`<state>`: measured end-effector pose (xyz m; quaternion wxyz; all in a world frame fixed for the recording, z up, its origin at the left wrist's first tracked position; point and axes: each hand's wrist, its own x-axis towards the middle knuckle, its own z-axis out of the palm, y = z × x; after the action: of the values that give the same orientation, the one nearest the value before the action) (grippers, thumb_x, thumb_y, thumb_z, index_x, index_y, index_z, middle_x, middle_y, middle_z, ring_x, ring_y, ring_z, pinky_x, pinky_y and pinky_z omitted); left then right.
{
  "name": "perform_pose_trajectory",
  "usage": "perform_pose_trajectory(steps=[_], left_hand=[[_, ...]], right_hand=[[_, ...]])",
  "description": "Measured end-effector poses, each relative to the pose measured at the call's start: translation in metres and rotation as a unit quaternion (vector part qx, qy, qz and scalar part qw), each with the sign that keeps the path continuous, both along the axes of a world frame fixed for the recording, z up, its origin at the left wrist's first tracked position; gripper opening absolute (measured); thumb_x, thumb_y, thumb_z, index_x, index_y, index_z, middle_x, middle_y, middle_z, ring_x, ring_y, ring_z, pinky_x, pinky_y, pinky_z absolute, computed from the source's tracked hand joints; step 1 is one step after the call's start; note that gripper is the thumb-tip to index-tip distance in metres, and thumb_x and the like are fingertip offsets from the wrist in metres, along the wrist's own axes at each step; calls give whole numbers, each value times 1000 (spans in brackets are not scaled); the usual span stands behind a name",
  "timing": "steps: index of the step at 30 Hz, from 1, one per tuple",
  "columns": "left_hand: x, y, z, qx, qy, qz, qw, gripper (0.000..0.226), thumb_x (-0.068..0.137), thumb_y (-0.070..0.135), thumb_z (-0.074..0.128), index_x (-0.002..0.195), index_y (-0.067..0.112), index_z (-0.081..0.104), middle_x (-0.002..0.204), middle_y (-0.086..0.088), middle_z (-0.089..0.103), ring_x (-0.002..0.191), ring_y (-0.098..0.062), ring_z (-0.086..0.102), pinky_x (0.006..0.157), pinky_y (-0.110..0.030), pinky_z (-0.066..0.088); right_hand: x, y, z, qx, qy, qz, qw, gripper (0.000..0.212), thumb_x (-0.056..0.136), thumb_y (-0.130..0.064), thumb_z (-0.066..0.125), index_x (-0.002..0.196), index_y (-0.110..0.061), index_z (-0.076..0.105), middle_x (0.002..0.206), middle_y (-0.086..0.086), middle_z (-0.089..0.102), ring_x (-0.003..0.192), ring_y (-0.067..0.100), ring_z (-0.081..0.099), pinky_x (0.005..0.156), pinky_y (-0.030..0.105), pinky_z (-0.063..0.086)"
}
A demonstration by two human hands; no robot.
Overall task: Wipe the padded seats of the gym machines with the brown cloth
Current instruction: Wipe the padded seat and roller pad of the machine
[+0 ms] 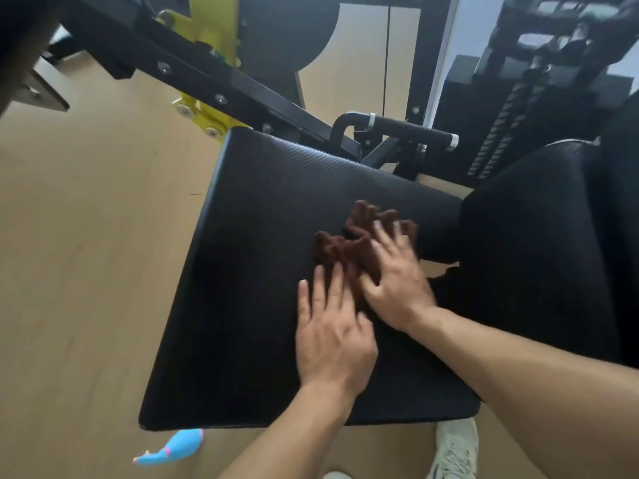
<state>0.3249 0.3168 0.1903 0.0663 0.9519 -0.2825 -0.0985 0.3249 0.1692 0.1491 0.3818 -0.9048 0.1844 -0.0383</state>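
A wide black padded seat [249,271] fills the middle of the head view. A crumpled brown cloth [345,243] lies on its right half. My right hand [397,281] presses flat on the cloth with fingers spread. My left hand [332,330] lies just beside it, fingers straight, its fingertips on the near edge of the cloth and its palm on the seat. Both hands look motion-blurred. A black back pad [532,257] rises right of the seat.
A black frame bar with yellow brackets [204,112] runs behind the seat, with a padded handle [408,127] and a weight stack [518,98] at the back right. A blue toy [173,447] lies on the wooden floor [86,254]. A pale shoe [456,447] stands below the seat.
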Motion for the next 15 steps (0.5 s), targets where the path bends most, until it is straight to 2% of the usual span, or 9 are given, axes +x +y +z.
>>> perform_pose_trajectory(steps=[2, 4, 9, 11, 13, 15], left_hand=[[12, 19, 10, 2, -12, 32, 999, 69, 94, 35, 30, 159, 16, 14, 167, 0, 10, 155, -17, -1, 125, -47, 0], [35, 28, 18, 6, -24, 54, 998, 67, 96, 35, 30, 159, 16, 15, 167, -2, 13, 155, -18, 1, 125, -49, 2], [116, -16, 26, 30, -61, 73, 995, 66, 96, 28, 34, 158, 12, 19, 167, -7, 18, 155, -28, 3, 125, -48, -4], [144, -40, 23, 49, -38, 49, 997, 69, 94, 24, 34, 159, 13, 13, 168, -7, 12, 154, -32, 0, 125, -48, -3], [167, -65, 23, 68, 29, 3, 997, 74, 91, 25, 35, 160, 20, 6, 169, -4, 2, 153, -36, -6, 125, -51, 0], [182, -90, 22, 108, 95, -64, 988, 75, 91, 23, 38, 160, 25, 7, 169, 0, -4, 153, -37, -11, 124, -52, -1]], right_hand=[[21, 20, 15, 0, -18, 72, 997, 67, 91, -35, 52, 155, -36, 35, 169, -2, 19, 157, 24, -2, 128, 41, -1], [55, 30, 27, 14, -20, 116, 993, 65, 95, -32, 46, 158, -37, 28, 170, -6, 12, 157, 21, -8, 125, 32, -10], [138, 3, 23, -6, -13, 120, 993, 56, 105, -39, 32, 160, -33, 22, 171, -6, 5, 157, 20, -10, 121, 31, -13], [150, -16, 19, -8, 8, 84, 996, 57, 106, -39, 30, 161, -32, 17, 171, -4, 2, 157, 21, -11, 123, 34, -14], [146, -32, 13, 2, 51, -1, 999, 61, 104, -33, 31, 162, -32, 11, 171, -2, -5, 156, 23, -14, 120, 35, -18], [128, -46, 5, 16, 106, -94, 990, 65, 103, -30, 31, 163, -29, 4, 170, 1, -11, 155, 26, -16, 115, 34, -20]])
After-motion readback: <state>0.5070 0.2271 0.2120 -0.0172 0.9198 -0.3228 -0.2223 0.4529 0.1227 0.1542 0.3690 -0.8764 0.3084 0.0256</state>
